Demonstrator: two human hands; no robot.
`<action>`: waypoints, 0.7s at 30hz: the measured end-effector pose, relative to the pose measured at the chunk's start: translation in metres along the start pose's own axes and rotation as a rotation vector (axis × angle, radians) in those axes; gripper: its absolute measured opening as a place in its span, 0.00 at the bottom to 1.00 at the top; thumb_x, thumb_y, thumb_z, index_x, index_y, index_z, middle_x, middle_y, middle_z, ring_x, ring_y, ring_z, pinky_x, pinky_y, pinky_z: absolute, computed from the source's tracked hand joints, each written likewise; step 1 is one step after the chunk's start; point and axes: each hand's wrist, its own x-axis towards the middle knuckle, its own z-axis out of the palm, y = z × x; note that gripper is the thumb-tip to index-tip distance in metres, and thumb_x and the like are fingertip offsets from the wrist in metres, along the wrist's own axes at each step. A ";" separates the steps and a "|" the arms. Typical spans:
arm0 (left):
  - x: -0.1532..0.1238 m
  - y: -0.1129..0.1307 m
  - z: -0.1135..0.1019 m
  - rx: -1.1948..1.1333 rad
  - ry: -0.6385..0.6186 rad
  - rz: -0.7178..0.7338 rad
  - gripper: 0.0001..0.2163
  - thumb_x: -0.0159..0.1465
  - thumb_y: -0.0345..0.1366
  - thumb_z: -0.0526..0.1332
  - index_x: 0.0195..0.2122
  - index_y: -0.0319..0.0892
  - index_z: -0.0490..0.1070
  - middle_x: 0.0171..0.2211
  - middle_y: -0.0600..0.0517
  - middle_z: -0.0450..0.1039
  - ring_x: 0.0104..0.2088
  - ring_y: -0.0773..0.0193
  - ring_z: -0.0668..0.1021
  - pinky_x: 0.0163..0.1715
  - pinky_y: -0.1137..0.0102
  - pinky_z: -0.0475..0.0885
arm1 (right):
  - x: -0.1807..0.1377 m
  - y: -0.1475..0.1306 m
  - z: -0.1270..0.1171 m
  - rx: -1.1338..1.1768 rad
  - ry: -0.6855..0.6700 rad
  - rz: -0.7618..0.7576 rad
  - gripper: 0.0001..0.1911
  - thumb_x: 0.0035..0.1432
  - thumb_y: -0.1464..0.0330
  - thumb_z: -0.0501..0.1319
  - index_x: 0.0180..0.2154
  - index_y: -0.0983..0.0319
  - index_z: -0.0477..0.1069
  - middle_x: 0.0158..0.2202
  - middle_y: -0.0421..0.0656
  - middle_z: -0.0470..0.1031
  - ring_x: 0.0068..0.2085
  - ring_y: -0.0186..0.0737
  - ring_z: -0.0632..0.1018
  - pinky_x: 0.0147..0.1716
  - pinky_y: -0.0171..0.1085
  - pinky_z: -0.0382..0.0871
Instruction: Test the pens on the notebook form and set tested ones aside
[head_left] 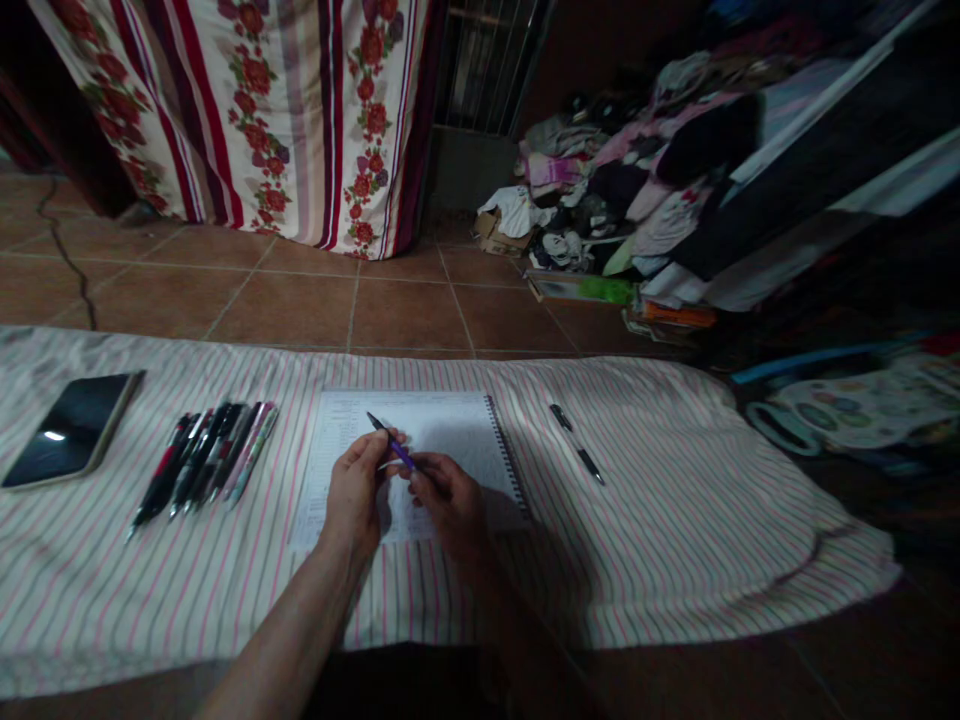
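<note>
Above a spiral notebook (450, 420) with written pages, my two hands hold one pen (400, 452), dark at one end and purple along the body. My left hand (360, 475) pinches it near the dark end, which points up and left. The fingers of my right hand (450, 495) are closed around its purple lower end. On the cloth right of the notebook lies a single pen (577, 446) with a black cap and black grip. To the left, several pens (206, 455) lie side by side in a row.
A tablet or large phone (71, 430) with a dark screen lies at the far left of the striped cloth (675, 500). Beyond are brown floor tiles (405, 305), a floral curtain (300, 120) and a pile of clothes (600, 190). A cable (71, 260) runs across the floor.
</note>
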 end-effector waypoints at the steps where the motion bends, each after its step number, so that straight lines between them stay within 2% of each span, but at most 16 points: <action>1: 0.000 0.000 0.000 0.002 0.006 -0.002 0.12 0.49 0.37 0.66 0.32 0.35 0.72 0.28 0.48 0.76 0.23 0.69 0.74 0.23 0.75 0.69 | 0.000 0.000 -0.001 -0.018 -0.006 -0.006 0.12 0.49 0.63 0.61 0.36 0.62 0.71 0.30 0.43 0.79 0.27 0.34 0.75 0.25 0.32 0.69; 6: 0.001 0.000 0.001 -0.002 0.041 0.014 0.12 0.54 0.37 0.64 0.36 0.35 0.71 0.28 0.48 0.76 0.25 0.68 0.75 0.24 0.76 0.70 | 0.001 -0.002 -0.003 -0.091 -0.022 -0.002 0.11 0.51 0.64 0.60 0.37 0.62 0.71 0.30 0.43 0.79 0.25 0.32 0.74 0.24 0.31 0.69; 9: 0.001 0.001 0.001 -0.028 0.064 0.005 0.08 0.57 0.34 0.61 0.35 0.34 0.71 0.27 0.48 0.76 0.24 0.69 0.76 0.23 0.76 0.70 | 0.000 -0.002 -0.003 -0.075 -0.005 -0.007 0.11 0.50 0.64 0.60 0.36 0.62 0.72 0.28 0.42 0.78 0.23 0.32 0.74 0.22 0.31 0.68; 12: 0.001 0.003 0.001 -0.054 0.091 0.009 0.05 0.59 0.31 0.58 0.33 0.34 0.71 0.26 0.49 0.75 0.22 0.71 0.75 0.22 0.78 0.69 | -0.001 0.000 -0.003 -0.016 0.013 0.011 0.14 0.47 0.65 0.62 0.38 0.62 0.72 0.31 0.42 0.78 0.24 0.33 0.75 0.21 0.31 0.68; 15: 0.002 0.005 0.000 -0.071 0.131 0.017 0.05 0.61 0.28 0.56 0.31 0.34 0.71 0.25 0.48 0.75 0.22 0.71 0.76 0.22 0.79 0.70 | -0.001 0.004 -0.005 0.009 0.002 0.008 0.16 0.44 0.67 0.63 0.39 0.61 0.72 0.35 0.43 0.78 0.29 0.36 0.78 0.26 0.34 0.72; 18: 0.003 0.005 -0.001 -0.088 0.153 0.025 0.06 0.61 0.28 0.56 0.30 0.34 0.71 0.25 0.48 0.75 0.23 0.69 0.77 0.23 0.78 0.72 | 0.000 0.006 -0.008 -0.034 0.001 -0.039 0.14 0.43 0.68 0.64 0.36 0.60 0.72 0.33 0.41 0.78 0.34 0.39 0.78 0.34 0.37 0.73; 21: 0.004 0.004 -0.001 -0.109 0.151 0.039 0.07 0.62 0.27 0.55 0.29 0.34 0.70 0.25 0.47 0.75 0.24 0.68 0.78 0.24 0.78 0.73 | 0.000 0.005 -0.009 -0.033 0.018 -0.049 0.13 0.43 0.67 0.64 0.35 0.61 0.72 0.31 0.41 0.78 0.33 0.39 0.79 0.35 0.38 0.73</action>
